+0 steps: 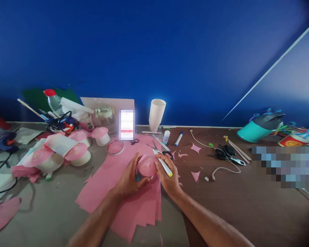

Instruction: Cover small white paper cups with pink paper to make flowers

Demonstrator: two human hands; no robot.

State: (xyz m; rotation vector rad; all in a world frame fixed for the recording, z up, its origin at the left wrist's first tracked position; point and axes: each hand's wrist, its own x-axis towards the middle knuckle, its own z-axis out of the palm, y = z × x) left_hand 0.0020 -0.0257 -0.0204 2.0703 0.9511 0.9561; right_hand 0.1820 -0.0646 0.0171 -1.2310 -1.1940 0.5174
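My left hand (128, 180) grips a cup covered with a pink paper disc (147, 167), pressing it onto a stack of pink paper sheets (134, 206) on the table. My right hand (168, 175) holds a white marker with a yellow cap (166, 167) against the right edge of the pink disc. A pair of scissors (158, 150) lies just beyond my right hand.
Several pink-topped paper cups (67, 151) pile up at the left, with a stack of white cups (156, 115) at the back. Pink scraps (195, 148), a white cable (221, 168), markers (179, 138), a glue bottle (166, 136) and a teal pot (257, 130) lie to the right.
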